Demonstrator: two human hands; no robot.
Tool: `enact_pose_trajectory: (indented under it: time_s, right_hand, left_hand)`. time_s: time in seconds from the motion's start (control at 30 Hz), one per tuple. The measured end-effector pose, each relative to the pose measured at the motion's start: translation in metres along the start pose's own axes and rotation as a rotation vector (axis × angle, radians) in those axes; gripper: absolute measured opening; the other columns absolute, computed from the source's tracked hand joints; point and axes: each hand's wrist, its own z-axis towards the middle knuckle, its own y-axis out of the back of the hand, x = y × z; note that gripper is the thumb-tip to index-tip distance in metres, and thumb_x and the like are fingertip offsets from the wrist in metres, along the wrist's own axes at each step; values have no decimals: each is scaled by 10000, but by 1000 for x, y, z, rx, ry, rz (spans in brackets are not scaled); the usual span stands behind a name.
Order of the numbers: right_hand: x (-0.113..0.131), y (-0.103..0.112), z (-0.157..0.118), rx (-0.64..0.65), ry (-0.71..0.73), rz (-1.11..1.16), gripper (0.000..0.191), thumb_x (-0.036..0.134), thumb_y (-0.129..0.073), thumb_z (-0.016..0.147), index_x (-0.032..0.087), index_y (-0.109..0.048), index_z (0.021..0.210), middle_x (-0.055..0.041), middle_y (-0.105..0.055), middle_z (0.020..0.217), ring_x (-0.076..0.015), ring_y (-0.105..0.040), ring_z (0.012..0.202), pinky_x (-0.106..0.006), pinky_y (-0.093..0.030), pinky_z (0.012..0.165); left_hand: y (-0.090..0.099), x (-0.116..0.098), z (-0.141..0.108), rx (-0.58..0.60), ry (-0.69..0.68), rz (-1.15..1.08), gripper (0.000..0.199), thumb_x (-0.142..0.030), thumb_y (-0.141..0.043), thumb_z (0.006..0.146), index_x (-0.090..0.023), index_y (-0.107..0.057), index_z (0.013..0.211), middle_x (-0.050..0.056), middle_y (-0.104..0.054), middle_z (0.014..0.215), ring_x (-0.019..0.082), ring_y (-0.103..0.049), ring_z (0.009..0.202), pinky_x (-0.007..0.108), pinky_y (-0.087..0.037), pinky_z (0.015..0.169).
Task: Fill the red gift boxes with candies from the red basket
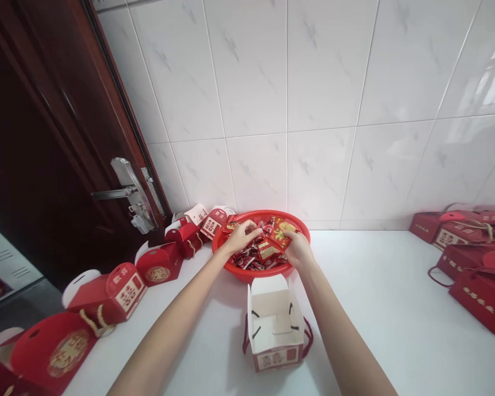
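Note:
A red plastic basket [217, 248] of wrapped candies [247, 257] sits against the tiled wall, and both of my hands are over it. My right hand [299, 251] grips a red and gold packet [281, 233] by its right side, thumb on top. On the basket's left side my left hand [242, 237] is closed, its fingertips pinched together among the candies. What lies between those fingertips is too small to make out. In front of the basket, between my forearms, an open paper gift box [277, 357] stands upright with dark red cord handles; no candy shows inside.
Red gift boxes [159, 265] run in a row along the left edge of the white table [206, 352]. More red boxes [482, 297] are grouped at the right. A dark wooden door [66, 110] with a metal handle [113, 193] stands at the left.

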Motion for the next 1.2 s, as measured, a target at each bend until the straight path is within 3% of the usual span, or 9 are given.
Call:
enact_pose_trajectory:
  time_s: [0.13, 0.23, 0.37, 0.47, 0.6, 0.77, 0.87, 1.0, 1.2]
  right_hand:
    - [-1, -2, -1, -39, 9, -21, 224, 134, -707, 680, 214, -556, 824, -63, -738, 840, -268, -741, 845, -420, -636, 736]
    - [-2, -5, -3, -83, 25, -34, 223, 143, -687, 675, 217, -556, 839, -52, -738, 816, -261, -738, 786, -408, -634, 669]
    - [-1, -7, -4, -149, 88, -19, 223, 173, -659, 669, 228, -551, 856, -26, -731, 813, -241, -733, 814, -375, -631, 688]
    - [1, -7, -3, -205, 143, -6, 223, 186, -641, 669, 240, -535, 857, -9, -724, 842, -222, -725, 834, -355, -627, 703]
    - [1, -8, -4, -216, 184, -19, 215, 192, -639, 668, 239, -537, 852, -15, -722, 868, -227, -718, 854, -356, -623, 707]
    - [1, -12, -12, -207, 188, -64, 270, 222, -714, 658, 228, -554, 876, -16, -718, 813, -248, -718, 792, -385, -620, 667]
    - [4, -15, -18, -122, 193, -67, 325, 252, -778, 640, 201, -594, 902, -49, -742, 865, -271, -726, 835, -398, -618, 697]
    - [5, -14, -19, -22, 248, -73, 356, 269, -821, 613, 175, -632, 899, -74, -756, 909, -273, -729, 869, -391, -610, 751]
    - [0, -12, -13, -199, 257, -48, 320, 161, -745, 598, 194, -620, 891, -23, -752, 859, -230, -724, 828, -353, -605, 728]
  left_hand:
    - [1, -5, -1, -1, -31, 14, 433, -597, -677, 730, -210, -498, 801, -10, -583, 836, 159, -570, 773, 310, -492, 763]
    - [3, -9, -1, 5, -53, 45, 423, -555, -749, 664, -202, -544, 776, 21, -621, 872, 187, -588, 846, 332, -484, 827]
    - [4, -9, -1, -19, 10, 183, 262, -450, -718, 701, -205, -627, 713, 52, -693, 878, 235, -613, 911, 380, -474, 899]
    - [4, -5, -1, -25, 74, 273, 123, -285, -721, 639, -208, -629, 609, 57, -699, 810, 278, -606, 955, 434, -454, 953]
    - [4, -5, 0, -15, 72, 221, 40, -229, -691, 638, -199, -688, 664, 60, -723, 861, 278, -621, 981, 436, -462, 975]
    - [1, -18, 11, -26, 10, -98, 240, -334, -658, 763, -168, -723, 924, 57, -742, 1043, 229, -658, 1011, 381, -499, 957]
    - [-7, -27, 17, 14, -38, -367, 372, -333, -803, 670, -154, -722, 986, 72, -731, 1086, 236, -655, 1022, 391, -499, 954]
    - [-21, -37, 19, 135, -52, -407, 501, -273, -877, 618, -165, -708, 1077, 99, -698, 1183, 249, -629, 1111, 396, -500, 970]
    - [-27, -33, 18, 143, -37, -441, 537, -252, -877, 601, -159, -701, 1100, 124, -681, 1226, 278, -606, 1177, 406, -513, 959]
